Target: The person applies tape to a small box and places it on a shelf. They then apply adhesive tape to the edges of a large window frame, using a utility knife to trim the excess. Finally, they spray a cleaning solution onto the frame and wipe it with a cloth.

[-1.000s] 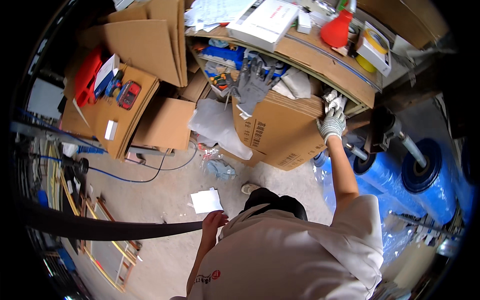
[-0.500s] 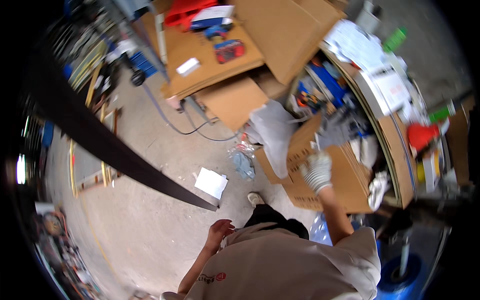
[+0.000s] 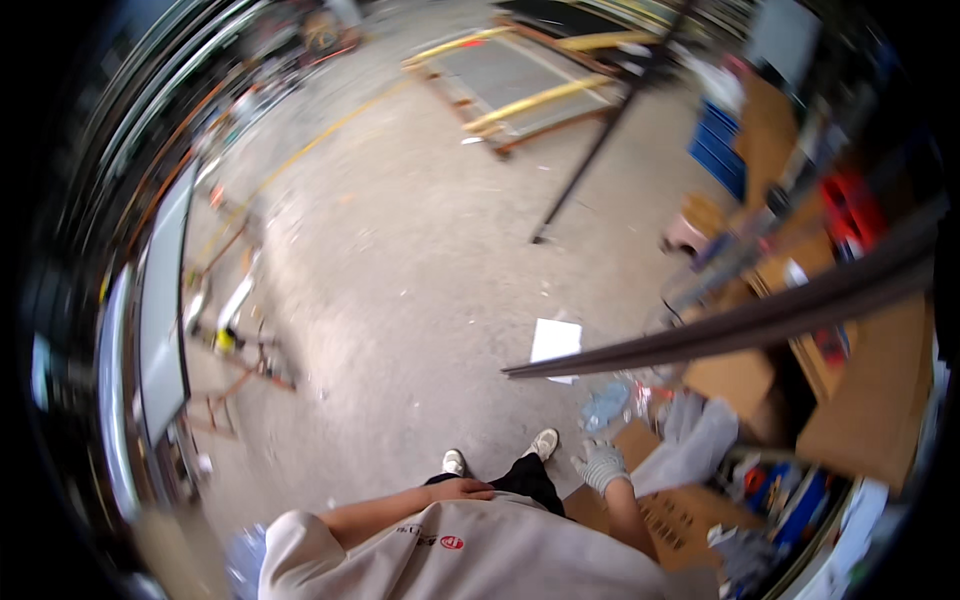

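My left hand (image 3: 464, 489) is bare and lies across the front of my waist, fingers loosely extended over my dark trousers, with nothing seen in it. A striped white and grey work glove covers my right hand (image 3: 602, 466). Its fingers are apart and hold nothing. That hand hovers over the near left side of a cardboard box (image 3: 680, 515), close to a crumpled translucent plastic sheet (image 3: 690, 440). On the floor just beyond the gloved hand is a light blue plastic bag (image 3: 606, 406).
A long dark bar (image 3: 740, 322) slants across the right side, near a white paper sheet (image 3: 556, 342). Cardboard (image 3: 870, 400) and tools crowd the right. Far off lies a yellow-edged frame (image 3: 520, 80). A pale panel (image 3: 165, 310) stands at left beside metal stands.
My view has swung left, so the workbench and box now sit at the lower right. My gloved hand has come away from the grey items by the box. My left hand has moved onto my waist.
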Demonstrator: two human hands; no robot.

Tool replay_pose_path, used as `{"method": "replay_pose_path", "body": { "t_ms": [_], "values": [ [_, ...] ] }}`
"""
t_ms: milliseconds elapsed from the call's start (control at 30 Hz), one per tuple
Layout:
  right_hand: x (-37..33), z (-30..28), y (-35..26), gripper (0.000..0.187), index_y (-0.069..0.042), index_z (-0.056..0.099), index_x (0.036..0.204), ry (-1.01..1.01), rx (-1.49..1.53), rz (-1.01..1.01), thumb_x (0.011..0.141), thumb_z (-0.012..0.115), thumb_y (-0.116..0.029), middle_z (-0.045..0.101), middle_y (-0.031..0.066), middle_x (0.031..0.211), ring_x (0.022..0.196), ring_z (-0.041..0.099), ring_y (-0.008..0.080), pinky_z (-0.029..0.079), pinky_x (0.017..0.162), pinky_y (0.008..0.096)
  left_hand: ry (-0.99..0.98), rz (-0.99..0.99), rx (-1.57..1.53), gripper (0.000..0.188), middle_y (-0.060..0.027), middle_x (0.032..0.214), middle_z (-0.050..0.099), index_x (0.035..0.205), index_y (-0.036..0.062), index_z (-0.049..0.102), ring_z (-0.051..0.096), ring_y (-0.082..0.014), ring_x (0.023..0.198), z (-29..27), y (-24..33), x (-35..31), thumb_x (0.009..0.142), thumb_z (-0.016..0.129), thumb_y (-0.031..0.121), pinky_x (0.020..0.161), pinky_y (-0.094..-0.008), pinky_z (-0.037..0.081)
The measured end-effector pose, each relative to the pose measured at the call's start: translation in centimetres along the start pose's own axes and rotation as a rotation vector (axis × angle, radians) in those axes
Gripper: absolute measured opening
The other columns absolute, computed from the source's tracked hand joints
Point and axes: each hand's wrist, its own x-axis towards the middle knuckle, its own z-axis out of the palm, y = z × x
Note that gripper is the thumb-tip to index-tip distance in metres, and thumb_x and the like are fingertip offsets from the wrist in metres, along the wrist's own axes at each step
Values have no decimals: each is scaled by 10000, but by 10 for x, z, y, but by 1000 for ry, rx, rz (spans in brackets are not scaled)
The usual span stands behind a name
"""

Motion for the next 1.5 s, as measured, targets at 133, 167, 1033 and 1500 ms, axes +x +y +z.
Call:
{"method": "replay_pose_path", "body": {
  "t_ms": [133,167,1033,1500],
  "values": [
    [33,40,-28,478,-139,541,1211,107,-85,-195,820,543,-414,541,173,1226,1136,502,347,373,973,466,227,117,-165,348,-96,971,675,1006,64,679,623,-195,931,-8,-70,-40,883,604,380,826,-313,483],
    [43,47,-47,469,-147,548,1207,86,-99,-181,821,542,-413,553,174,1209,1135,502,349,375,973,463,289,125,-173,275,-80,915,683,955,65,690,632,-176,885,-7,-91,-55,867,631,319,789,-303,491],
    [158,180,-710,486,-98,578,1189,-353,-1082,-872,843,515,-433,586,142,1192,1108,549,297,425,948,400,1681,-89,-958,153,-14,766,663,837,13,661,581,-67,694,-71,-468,-345,862,635,162,642,-246,481],
    [239,213,-1030,423,-90,575,1163,-290,-1040,-1129,863,510,-381,606,148,1119,1044,571,307,443,896,416,2028,61,-1147,203,-2,663,626,793,8,660,550,-63,611,-279,-596,-480,882,594,178,585,-223,445]
  ]
}}
